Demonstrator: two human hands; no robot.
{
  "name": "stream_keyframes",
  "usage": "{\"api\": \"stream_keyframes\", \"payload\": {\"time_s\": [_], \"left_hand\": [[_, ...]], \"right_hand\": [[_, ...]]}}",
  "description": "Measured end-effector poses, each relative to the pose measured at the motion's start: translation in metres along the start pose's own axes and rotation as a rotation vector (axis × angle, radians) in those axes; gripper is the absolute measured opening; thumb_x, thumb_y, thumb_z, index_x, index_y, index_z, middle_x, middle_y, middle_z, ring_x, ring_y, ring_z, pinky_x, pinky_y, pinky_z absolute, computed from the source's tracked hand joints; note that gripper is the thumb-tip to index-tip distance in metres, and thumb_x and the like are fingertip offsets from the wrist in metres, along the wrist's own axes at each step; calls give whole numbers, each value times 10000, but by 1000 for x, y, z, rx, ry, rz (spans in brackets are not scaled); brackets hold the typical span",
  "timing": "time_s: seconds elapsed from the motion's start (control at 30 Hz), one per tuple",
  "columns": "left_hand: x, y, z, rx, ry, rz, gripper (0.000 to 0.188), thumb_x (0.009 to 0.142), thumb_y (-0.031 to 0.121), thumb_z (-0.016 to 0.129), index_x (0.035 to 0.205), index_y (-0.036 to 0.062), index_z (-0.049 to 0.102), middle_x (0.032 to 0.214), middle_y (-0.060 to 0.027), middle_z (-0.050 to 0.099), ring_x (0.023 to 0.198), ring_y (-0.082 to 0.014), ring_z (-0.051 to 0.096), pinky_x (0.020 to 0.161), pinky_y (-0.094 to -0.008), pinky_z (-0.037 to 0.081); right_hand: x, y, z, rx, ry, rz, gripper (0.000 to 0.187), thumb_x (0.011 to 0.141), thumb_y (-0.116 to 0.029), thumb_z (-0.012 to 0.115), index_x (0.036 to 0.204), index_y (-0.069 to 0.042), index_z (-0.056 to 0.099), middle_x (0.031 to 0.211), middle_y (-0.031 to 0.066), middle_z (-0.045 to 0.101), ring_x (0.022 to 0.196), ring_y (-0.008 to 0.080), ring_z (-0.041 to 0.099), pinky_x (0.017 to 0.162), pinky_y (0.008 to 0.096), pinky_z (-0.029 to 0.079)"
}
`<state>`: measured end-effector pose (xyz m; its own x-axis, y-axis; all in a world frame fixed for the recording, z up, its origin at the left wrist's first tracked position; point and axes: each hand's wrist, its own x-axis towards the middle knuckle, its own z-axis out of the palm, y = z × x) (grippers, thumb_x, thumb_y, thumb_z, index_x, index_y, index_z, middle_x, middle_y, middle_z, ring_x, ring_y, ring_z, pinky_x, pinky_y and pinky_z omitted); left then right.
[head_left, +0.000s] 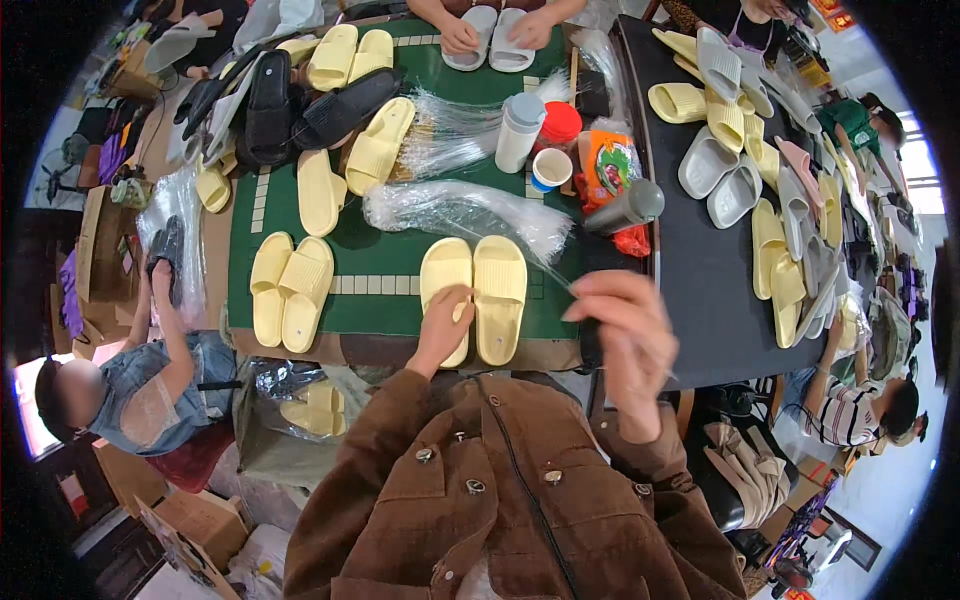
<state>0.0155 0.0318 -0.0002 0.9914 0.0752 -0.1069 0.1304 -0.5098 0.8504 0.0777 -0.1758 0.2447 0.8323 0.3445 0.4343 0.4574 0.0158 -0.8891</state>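
A pair of pale yellow slippers (500, 300) lies side by side at the front edge of the green table, toes pointing away from me. My left hand (445, 325) grips the left slipper, its fingers at the strap and footbed. Over the table's right front corner my raised right hand (625, 335), partly smeared by motion, pinches the end of a thin clear plastic strand. That strand runs up to a bundle of clear plastic strands (455, 208) just beyond the slippers. Another yellow pair (293, 290) rests to the left, one slipper partly over the other.
Black slippers (345, 108) and more yellow ones (380, 145) are piled at the back left. A white bottle (515, 140), a paper cup (551, 170) and a grey flask (630, 207) stand right. Across the table a person's hands (490, 35) hold grey slippers. The black table (690, 300) bears several slippers.
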Motion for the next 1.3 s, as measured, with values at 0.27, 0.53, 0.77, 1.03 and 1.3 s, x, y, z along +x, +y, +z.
{"api": "stream_keyframes", "payload": {"time_s": [0.27,0.53,0.77,1.03,1.3], "left_hand": [[-25,63,-26,-1147,-315,-601,354,957,192,469,1270,29,505,844,11,579,659,-60,447,608,-190,373],[-22,7,-19,-1174,129,-635,276,953,113,446,1168,-23,553,799,5,555,622,-52,420,564,-183,363],[-23,-29,-49,-1216,555,-708,316,944,90,465,1238,-23,434,858,-44,597,667,-108,495,577,-239,434],[-58,-32,-25,-252,198,-399,160,901,6,461,1058,16,432,746,-99,632,533,-67,451,490,-260,394],[-36,-51,21,121,209,-106,105,819,17,528,893,-34,581,802,-196,612,702,-346,584,634,-394,457]], "right_hand": [[-99,117,49,130,-294,609,245,895,-8,482,1092,-15,628,1084,98,619,973,190,584,810,289,475],[-131,124,25,242,-342,826,266,951,-134,456,1133,-11,606,1003,67,644,890,124,600,774,260,477],[-138,131,4,507,-108,1054,320,957,-141,458,1242,3,473,746,20,547,757,126,592,591,222,448],[-150,188,24,345,-146,976,146,899,-102,513,1020,-24,485,723,53,586,581,91,553,478,205,390],[-158,230,71,-241,-284,797,236,865,-119,532,1066,5,545,948,140,593,803,237,583,695,339,468]]}}
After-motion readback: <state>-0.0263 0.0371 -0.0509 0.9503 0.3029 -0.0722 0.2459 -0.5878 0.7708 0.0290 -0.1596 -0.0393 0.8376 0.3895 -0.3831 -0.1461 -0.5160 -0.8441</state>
